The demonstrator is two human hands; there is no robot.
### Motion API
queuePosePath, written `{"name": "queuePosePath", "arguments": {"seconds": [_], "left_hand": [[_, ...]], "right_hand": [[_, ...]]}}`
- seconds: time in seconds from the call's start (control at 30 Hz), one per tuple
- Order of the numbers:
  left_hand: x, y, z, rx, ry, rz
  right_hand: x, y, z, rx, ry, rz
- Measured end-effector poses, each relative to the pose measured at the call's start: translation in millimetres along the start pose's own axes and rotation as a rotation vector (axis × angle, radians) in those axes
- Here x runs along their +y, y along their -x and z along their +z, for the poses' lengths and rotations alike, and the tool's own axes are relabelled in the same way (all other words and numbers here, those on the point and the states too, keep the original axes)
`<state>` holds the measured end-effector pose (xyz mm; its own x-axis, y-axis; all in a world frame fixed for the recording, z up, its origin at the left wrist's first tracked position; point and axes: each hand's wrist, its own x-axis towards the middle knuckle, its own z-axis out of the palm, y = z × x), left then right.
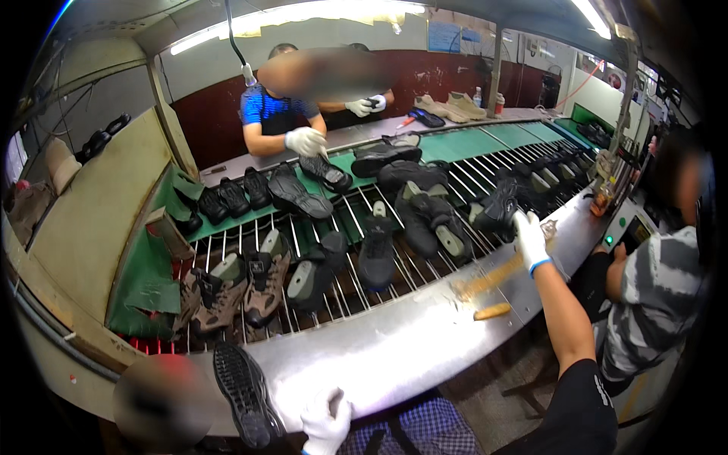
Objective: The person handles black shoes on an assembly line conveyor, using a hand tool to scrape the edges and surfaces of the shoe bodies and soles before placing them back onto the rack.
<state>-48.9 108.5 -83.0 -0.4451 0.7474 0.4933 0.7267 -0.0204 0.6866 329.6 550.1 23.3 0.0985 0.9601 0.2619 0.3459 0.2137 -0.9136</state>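
My right hand point(528, 239), in a white glove, reaches out over the rack of metal bars. Its fingers close at the near edge of a black shoe point(498, 208); the fingertips are partly hidden. My left hand point(326, 422), gloved too, is at the front edge of the metal bench point(379, 341), its thumb and curved fingers apart with nothing visible between them. Beside it, to the left, a black shoe point(246, 394) lies with its ridged sole up. Black shoes with grey inserts, such as one dark shoe point(377, 258), stand on the bars, with brown hiking shoes point(267, 284) farther left.
A short yellowish stick point(492, 312) and a yellow-brown smeared strip point(493, 277) lie on the bench. Across the rack, a co-worker's gloved hand point(305, 142) touches an upturned black shoe point(326, 173). Another person in a patterned shirt point(652, 296) sits at the right. Beige shoes point(447, 108) stand behind.
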Motion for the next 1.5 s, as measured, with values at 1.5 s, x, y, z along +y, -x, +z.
{"name": "queuePosePath", "arguments": {"seconds": [1.5], "left_hand": [[64.0,-1.3,-48.1,-0.336,0.446,-0.085]], "right_hand": [[-7.4,440.0,31.5,-1.169,-0.525,0.607]]}}
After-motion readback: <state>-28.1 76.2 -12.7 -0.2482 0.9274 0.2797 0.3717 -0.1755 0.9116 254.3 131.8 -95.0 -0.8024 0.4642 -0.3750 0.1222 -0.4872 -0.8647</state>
